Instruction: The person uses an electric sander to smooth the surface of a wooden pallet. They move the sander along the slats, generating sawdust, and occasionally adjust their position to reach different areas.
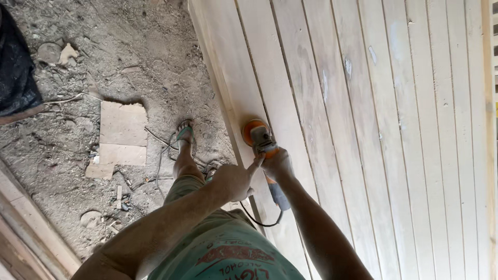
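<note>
Orange sander [258, 136] near the panel's [373, 155] left edge: right hand [276, 163] grips it; left hand [233, 180] loosely curled, forefinger steadying. Keep disc flat.

Bare boards [394, 129] open rightward, cord [259, 220] perhaps trailing near body

packages: none | labels: none | signs: none | screens: none (only printed lettering on the green shirt [228, 254])

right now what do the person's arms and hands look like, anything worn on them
Both arms are bare to the upper arm, no sleeves showing. The left hand and right hand wear no gloves; no watch or rings are visible. Arms and hands look coated in fine dust.
</note>
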